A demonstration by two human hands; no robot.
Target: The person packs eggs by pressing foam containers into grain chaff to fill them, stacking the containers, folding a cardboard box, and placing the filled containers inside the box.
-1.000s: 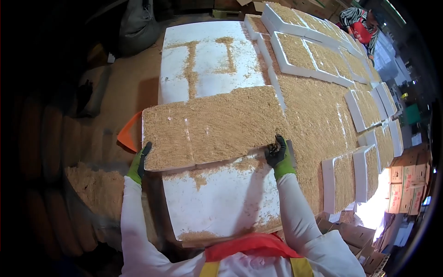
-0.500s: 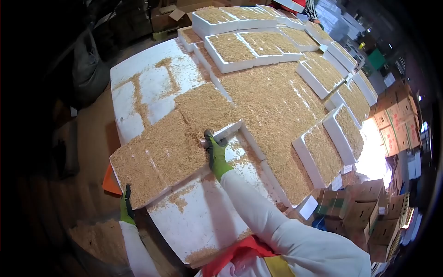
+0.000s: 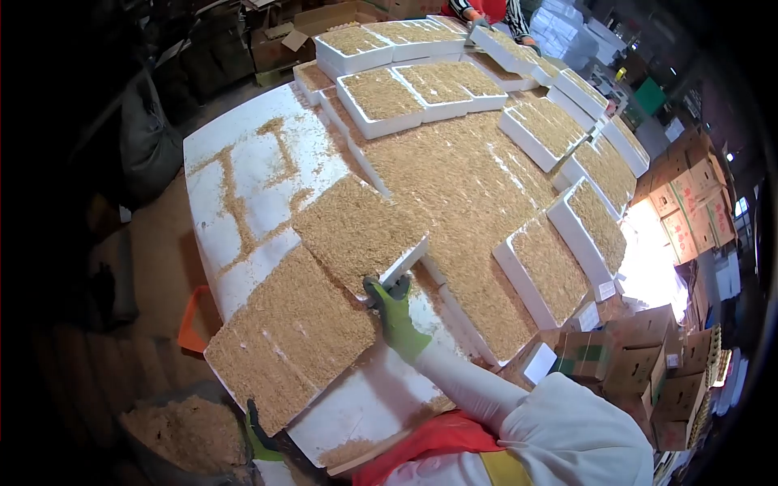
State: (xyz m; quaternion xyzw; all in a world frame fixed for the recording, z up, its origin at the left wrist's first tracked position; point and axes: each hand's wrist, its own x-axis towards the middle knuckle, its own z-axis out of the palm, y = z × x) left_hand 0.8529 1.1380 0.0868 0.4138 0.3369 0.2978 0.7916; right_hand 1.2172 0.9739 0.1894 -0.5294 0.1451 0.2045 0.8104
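A white foam tray [image 3: 292, 340] filled with tan, sawdust-like shavings lies tilted across the near left of the work surface. My left hand [image 3: 261, 437], in a green and dark glove, grips its near left edge, fingers partly hidden underneath. At its far right corner is my gloved right hand [image 3: 397, 316], closed around the rim where this tray meets a second filled tray [image 3: 356, 231]. Exactly which rim the right fingers hold is partly hidden. The second tray sits askew just beyond, its white end wall showing beside my right fingers.
More filled foam trays [image 3: 381, 97] stand at the back and right. White boards [image 3: 251, 178] with scattered shavings lie on the left. An orange container [image 3: 194, 320] and a sack of shavings [image 3: 182, 433] are low left; cardboard boxes [image 3: 640, 348] stack right. Another person's hand [image 3: 478, 24] holds a tray.
Both trays near my hands have shifted toward me and turned, baring more white board behind them. My hands moved nearer my body. At the back, the other person's tray now tilts up.
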